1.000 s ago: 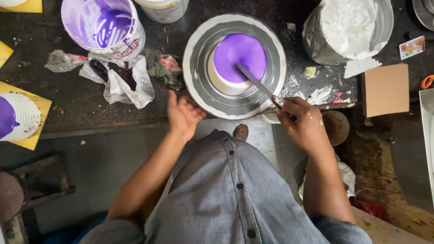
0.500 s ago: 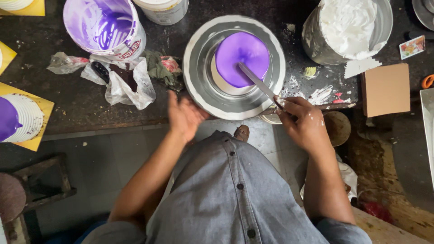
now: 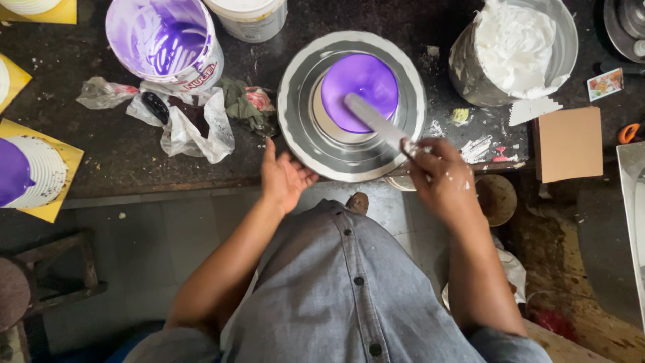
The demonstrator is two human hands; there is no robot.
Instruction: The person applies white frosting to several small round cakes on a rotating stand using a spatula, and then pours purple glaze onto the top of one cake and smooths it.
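A: While the right hand is closed on the spatula, where's the blade?
B: Lying flat on the purple cake, tip near the cake's middle. Cake sits centred on the turntable, at the counter's front edge.
A: Left hand?
B: Open, holding nothing, fingers spread, fingertips touching the turntable's front-left rim.
A: Around it?
B: Crumpled bags left of the turntable. Purple bucket at the back edge. Tin of white cream in the back right. Board at the right edge. Second purple cake at the far left.
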